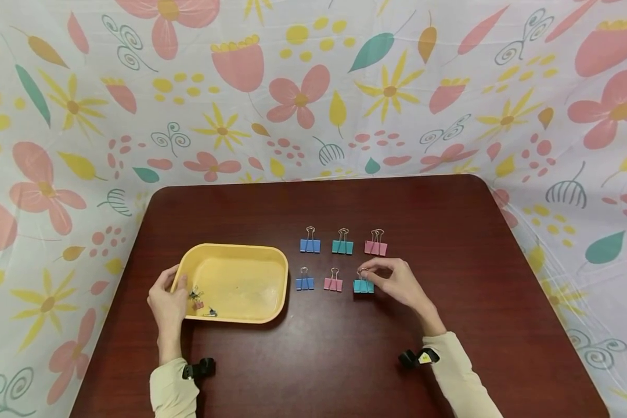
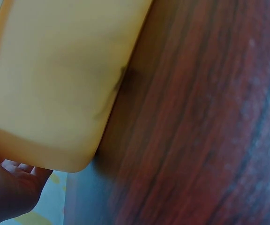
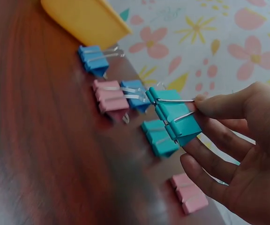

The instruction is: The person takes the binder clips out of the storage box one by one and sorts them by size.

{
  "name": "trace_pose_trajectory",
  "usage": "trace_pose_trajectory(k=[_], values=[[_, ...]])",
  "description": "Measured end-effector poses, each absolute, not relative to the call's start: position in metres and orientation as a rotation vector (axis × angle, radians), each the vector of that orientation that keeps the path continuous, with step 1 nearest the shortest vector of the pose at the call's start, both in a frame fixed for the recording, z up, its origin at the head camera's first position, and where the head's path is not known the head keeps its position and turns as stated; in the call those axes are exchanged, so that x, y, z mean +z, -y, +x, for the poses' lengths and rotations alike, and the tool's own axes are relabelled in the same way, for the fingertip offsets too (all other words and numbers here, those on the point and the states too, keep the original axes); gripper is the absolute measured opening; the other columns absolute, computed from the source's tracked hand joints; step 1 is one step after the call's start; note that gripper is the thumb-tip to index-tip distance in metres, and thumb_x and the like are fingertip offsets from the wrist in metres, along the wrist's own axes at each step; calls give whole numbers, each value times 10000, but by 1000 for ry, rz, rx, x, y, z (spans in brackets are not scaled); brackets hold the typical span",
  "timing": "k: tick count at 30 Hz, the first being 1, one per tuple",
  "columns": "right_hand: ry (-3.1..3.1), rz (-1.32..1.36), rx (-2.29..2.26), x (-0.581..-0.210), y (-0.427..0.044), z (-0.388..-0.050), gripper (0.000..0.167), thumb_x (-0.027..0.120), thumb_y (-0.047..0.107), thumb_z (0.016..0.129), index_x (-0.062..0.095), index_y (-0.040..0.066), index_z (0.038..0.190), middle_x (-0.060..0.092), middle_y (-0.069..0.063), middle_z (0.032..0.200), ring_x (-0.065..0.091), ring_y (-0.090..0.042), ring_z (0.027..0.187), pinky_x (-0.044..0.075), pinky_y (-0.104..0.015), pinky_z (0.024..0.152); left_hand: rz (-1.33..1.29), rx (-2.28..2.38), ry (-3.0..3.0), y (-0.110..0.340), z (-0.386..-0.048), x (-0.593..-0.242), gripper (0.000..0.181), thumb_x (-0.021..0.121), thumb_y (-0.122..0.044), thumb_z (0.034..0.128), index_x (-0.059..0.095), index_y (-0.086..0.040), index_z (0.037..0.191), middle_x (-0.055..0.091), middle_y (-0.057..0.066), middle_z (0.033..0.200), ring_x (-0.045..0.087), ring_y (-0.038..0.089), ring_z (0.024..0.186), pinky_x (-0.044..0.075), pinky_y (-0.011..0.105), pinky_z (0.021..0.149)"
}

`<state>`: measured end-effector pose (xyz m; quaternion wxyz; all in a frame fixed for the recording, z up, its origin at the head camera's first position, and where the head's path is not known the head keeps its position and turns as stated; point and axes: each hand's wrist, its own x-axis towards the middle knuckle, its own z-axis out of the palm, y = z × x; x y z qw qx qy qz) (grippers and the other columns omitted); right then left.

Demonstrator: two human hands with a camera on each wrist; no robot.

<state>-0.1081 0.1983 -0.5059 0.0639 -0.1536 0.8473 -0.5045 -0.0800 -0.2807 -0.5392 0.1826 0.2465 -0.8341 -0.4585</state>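
Delicately, a person's right hand [image 1: 399, 283] pinches the wire handle of a teal clip [image 1: 363, 286] between thumb and fingertips at the right end of the near row; whether the clip touches the table [image 1: 313, 366] cannot be told. The left hand [image 1: 169, 301] grasps the left end of a yellow tray [image 1: 240, 284], thumb over the rim and fingers along the outside. A few small clips [image 1: 211, 313], one of them pink, lie inside the tray's near left corner, close to that thumb, too tiny to make out in detail. Left of the held clip, the near row continues with a pink clip [image 1: 332, 285] and, nearest the tray, a blue clip [image 1: 305, 284]. Just beyond runs a far row of larger pieces: a large blue clip [image 1: 310, 246] at left, a large teal clip [image 1: 342, 248] in the middle and a large pink clip [image 1: 375, 249] at right, all spaced apart, handles pointing away from the person. Pale sleeves [image 1: 173, 390] and black straps [image 1: 202, 368] show on both arms. Floral cloth [image 1: 313, 157] hangs behind the dark reddish table and along its sides.
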Motion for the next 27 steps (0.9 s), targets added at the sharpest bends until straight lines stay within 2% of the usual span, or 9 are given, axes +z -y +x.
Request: trace_pose_trajectory(k=[1,3,5,7,9,12,19,27], values=[[-2555,-459,-1529,-508,-200,-107,127,717,40,927,762,11,1042,773,-144,944,712,-321,798,533,-243,678,700,-1291,2351,281,-80,-539,275,659,-126,976,728,-125,1242,749,147,1171,576,-68,861,399,48,715],[-2554,-444,-1530,-521,-206,-108,140,719,69,934,763,21,1058,777,-120,952,716,-303,794,533,-244,671,705,-1291,2348,281,-80,-539,274,660,-128,975,730,-124,1239,751,143,1170,573,-70,872,396,55,737],[-2554,-439,-1534,-524,-209,-107,140,729,100,934,769,46,1057,778,-90,944,708,-258,775,522,-237,649,713,-1285,2347,282,-80,-540,272,659,-131,974,731,-124,1236,754,139,1163,540,-126,845,399,61,744],[-2560,-424,-1528,-526,-211,-107,135,730,115,936,774,62,1051,776,-76,933,694,-237,755,506,-235,621,718,-1279,2346,282,-80,-540,273,660,-128,972,732,-121,1235,754,141,1162,574,-89,863,399,63,748],[-2576,-408,-1518,-528,-211,-107,128,730,121,936,777,70,1044,775,-62,924,679,-222,741,493,-240,602,718,-1273,2346,281,-80,-540,274,659,-121,970,731,-115,1234,754,147,1159,624,5,902,400,65,744],[-2604,-387,-1491,-530,-212,-108,122,727,100,934,776,65,1040,776,-56,931,688,-218,754,507,-237,621,721,-1266,2346,281,-80,-539,276,659,-118,968,732,-114,1234,753,153,1161,649,86,944,397,66,749],[-2609,-352,-1449,-538,-212,-110,132,712,78,939,764,58,1059,773,-58,971,732,-234,825,557,-217,724,711,-1285,2349,281,-80,-538,275,661,-128,974,730,-120,1239,749,154,1171,526,-159,810,393,56,724],[-2640,-287,-1453,-538,-209,-109,189,728,79,926,739,61,1114,773,-104,990,745,-215,825,557,-223,696,695,-1300,2346,281,-81,-539,269,660,-122,973,732,-109,1231,748,165,1165,514,-192,772,401,35,678]])
